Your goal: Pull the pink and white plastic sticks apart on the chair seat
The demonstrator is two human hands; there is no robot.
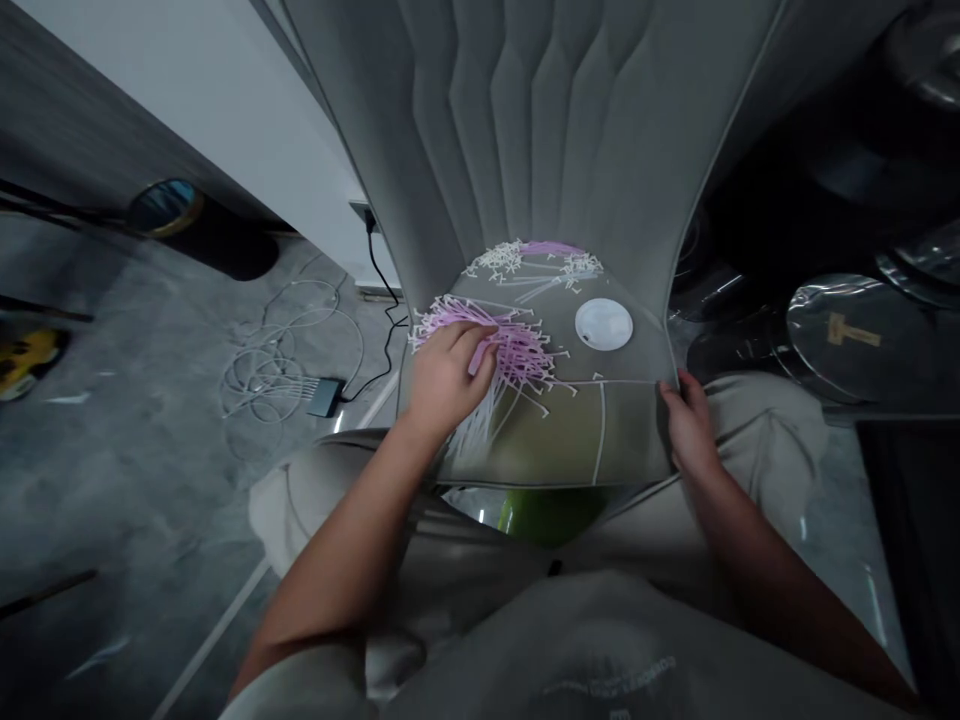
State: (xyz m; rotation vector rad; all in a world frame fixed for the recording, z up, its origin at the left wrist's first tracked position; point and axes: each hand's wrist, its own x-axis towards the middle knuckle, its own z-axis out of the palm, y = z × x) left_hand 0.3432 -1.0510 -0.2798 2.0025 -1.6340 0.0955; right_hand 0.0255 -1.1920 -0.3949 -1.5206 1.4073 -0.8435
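Note:
On the grey chair seat [555, 440] lies a heap of thin pink sticks with white ends [525, 350]. My left hand [450, 375] is over the left part of this heap, thumb and fingertips close together; whether anything sits between them is too small to tell. At the seat's right edge, my right hand [690, 420] pinches the end of a thin pale stick [630, 382] that stretches left across the seat toward the heap. Another white stick [601, 430] lies near the front edge. A round white lid-like disc [604, 324] rests right of the heap.
More white and pink sticks [525, 262] lie at the back of the seat, before the tall backrest [540, 120]. A grey box with coiled cables [325, 397] is on the floor at left. Dark round, shiny-wrapped objects [847, 335] stand at right.

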